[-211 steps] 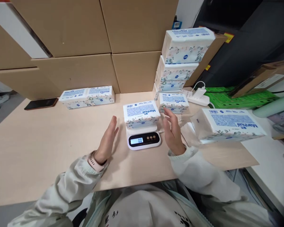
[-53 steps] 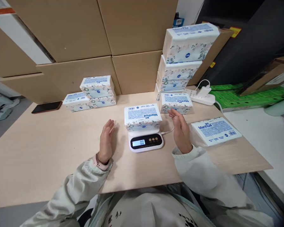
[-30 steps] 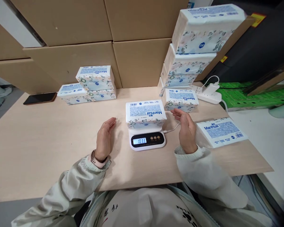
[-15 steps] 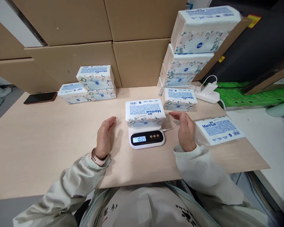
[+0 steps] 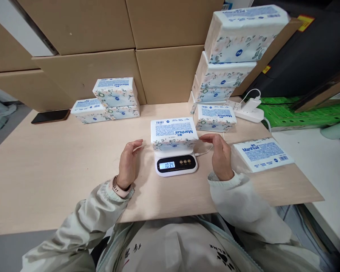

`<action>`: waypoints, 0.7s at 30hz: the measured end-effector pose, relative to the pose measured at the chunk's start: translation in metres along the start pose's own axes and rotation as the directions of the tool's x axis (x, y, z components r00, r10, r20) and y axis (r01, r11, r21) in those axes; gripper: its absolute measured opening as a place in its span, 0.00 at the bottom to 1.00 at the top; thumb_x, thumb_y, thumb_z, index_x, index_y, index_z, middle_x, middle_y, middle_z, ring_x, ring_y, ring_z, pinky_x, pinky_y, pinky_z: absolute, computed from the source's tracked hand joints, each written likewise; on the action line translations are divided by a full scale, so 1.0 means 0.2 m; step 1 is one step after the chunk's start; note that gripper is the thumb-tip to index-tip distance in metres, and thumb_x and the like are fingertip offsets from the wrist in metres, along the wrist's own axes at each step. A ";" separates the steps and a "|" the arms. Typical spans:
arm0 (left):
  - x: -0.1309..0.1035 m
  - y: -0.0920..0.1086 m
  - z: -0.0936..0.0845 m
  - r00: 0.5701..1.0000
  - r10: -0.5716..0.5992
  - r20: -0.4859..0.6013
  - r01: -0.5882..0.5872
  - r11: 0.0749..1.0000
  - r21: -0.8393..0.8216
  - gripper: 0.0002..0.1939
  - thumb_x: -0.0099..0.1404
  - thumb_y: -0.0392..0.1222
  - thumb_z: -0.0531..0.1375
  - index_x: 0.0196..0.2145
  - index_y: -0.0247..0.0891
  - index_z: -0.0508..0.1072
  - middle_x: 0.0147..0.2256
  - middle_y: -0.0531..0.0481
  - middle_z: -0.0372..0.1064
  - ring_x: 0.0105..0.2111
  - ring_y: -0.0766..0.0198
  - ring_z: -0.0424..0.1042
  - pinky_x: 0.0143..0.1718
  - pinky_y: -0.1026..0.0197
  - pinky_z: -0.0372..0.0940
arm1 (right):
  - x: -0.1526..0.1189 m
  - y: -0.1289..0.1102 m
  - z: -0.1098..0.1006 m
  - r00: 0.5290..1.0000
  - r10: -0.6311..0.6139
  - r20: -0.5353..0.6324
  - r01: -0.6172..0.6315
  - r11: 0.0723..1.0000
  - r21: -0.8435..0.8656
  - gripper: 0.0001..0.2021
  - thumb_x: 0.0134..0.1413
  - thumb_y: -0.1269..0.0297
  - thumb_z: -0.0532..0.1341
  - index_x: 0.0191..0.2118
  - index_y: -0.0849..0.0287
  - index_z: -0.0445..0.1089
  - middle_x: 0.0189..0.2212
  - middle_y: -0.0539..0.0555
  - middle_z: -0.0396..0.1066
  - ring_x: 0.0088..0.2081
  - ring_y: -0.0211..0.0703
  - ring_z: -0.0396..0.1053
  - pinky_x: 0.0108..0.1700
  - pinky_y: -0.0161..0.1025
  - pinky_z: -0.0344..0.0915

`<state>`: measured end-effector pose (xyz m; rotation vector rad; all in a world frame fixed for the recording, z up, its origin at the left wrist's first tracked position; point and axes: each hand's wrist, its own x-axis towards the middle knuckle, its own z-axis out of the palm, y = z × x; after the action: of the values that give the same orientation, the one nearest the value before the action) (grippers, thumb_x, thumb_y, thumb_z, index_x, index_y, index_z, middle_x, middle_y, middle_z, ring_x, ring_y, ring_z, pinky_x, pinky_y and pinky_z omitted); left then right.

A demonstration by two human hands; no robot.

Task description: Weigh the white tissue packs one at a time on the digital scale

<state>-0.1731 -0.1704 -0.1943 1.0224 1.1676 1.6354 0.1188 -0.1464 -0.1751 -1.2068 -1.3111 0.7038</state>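
A pack of tissues point(image 5: 174, 133) printed "Manhua" rests on a white digital kitchen scale point(image 5: 176, 165), whose lit display reads 103.4. My left hand point(image 5: 129, 161) hovers to the left of the pack, fingers stretched out, with a gap between them. On the other side, my right hand point(image 5: 219, 155) is open, its fingertips very near the pack's right side; whether they touch it I cannot tell. Neither hand holds anything. A second tissue pack point(image 5: 265, 154) lies flat to the right of my right hand.
Several tissue packs are stacked in a tall pile point(image 5: 229, 71) at the back right. A smaller stack point(image 5: 115, 92) stands at the back left beside a phone point(image 5: 51, 116). A power strip point(image 5: 249, 113) with cables sits behind. Cardboard boxes point(image 5: 170, 75) line the back.
Both hands have moved slightly inward, closer to the tissue pack on the scale. The display reading is the same.
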 end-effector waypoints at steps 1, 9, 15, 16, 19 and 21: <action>0.00 0.00 0.01 1.000 -0.012 0.018 0.013 1.000 -0.017 0.23 0.66 0.63 0.61 0.41 0.40 0.80 0.49 0.42 0.76 0.57 0.51 0.71 0.61 0.49 0.65 | 0.00 0.00 0.00 1.000 -0.001 0.007 0.001 1.000 0.003 0.25 0.71 0.41 0.51 0.40 0.53 0.77 0.41 0.55 0.79 0.46 0.48 0.75 0.54 0.51 0.69; -0.03 0.03 0.10 0.987 -0.079 0.140 0.089 0.994 -0.067 0.22 0.70 0.60 0.59 0.47 0.41 0.80 0.53 0.43 0.76 0.58 0.52 0.71 0.66 0.46 0.61 | -0.01 -0.01 0.01 1.000 -0.009 0.005 0.009 1.000 -0.002 0.25 0.71 0.41 0.50 0.41 0.53 0.76 0.41 0.55 0.78 0.46 0.48 0.73 0.55 0.51 0.68; -0.02 0.04 0.11 0.984 -0.096 0.148 0.104 0.993 -0.049 0.24 0.68 0.62 0.61 0.50 0.41 0.79 0.57 0.42 0.74 0.62 0.49 0.69 0.70 0.41 0.56 | 0.00 0.00 0.02 1.000 0.002 -0.005 -0.002 1.000 -0.005 0.26 0.70 0.40 0.50 0.42 0.54 0.76 0.42 0.56 0.78 0.47 0.48 0.74 0.56 0.52 0.69; -0.02 0.04 0.12 0.983 -0.101 0.156 0.108 0.993 -0.040 0.25 0.68 0.62 0.61 0.52 0.41 0.78 0.59 0.42 0.73 0.64 0.48 0.67 0.71 0.41 0.54 | -0.01 0.00 0.02 1.000 0.009 -0.004 -0.009 1.000 -0.005 0.26 0.70 0.39 0.50 0.43 0.54 0.77 0.43 0.57 0.78 0.48 0.49 0.74 0.57 0.53 0.69; -0.01 0.07 0.16 0.965 -0.099 0.243 0.112 0.993 -0.043 0.26 0.70 0.60 0.59 0.56 0.42 0.77 0.64 0.43 0.68 0.69 0.49 0.61 0.74 0.43 0.50 | -0.03 -0.02 0.05 0.997 0.048 0.063 -0.048 0.999 0.000 0.27 0.70 0.39 0.50 0.52 0.53 0.76 0.53 0.58 0.77 0.55 0.51 0.73 0.63 0.55 0.66; -0.01 0.10 0.20 0.946 -0.084 0.314 0.108 0.992 -0.058 0.25 0.71 0.59 0.59 0.56 0.42 0.77 0.64 0.43 0.69 0.70 0.49 0.60 0.73 0.44 0.52 | -0.05 -0.06 0.07 0.986 0.073 0.148 -0.070 0.997 -0.022 0.27 0.69 0.38 0.51 0.58 0.51 0.73 0.59 0.58 0.74 0.60 0.52 0.70 0.66 0.56 0.64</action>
<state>-0.1393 -0.1663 -0.1665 1.1108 0.9238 1.3714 0.1013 -0.1549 -0.1700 -1.2386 -1.4040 0.8501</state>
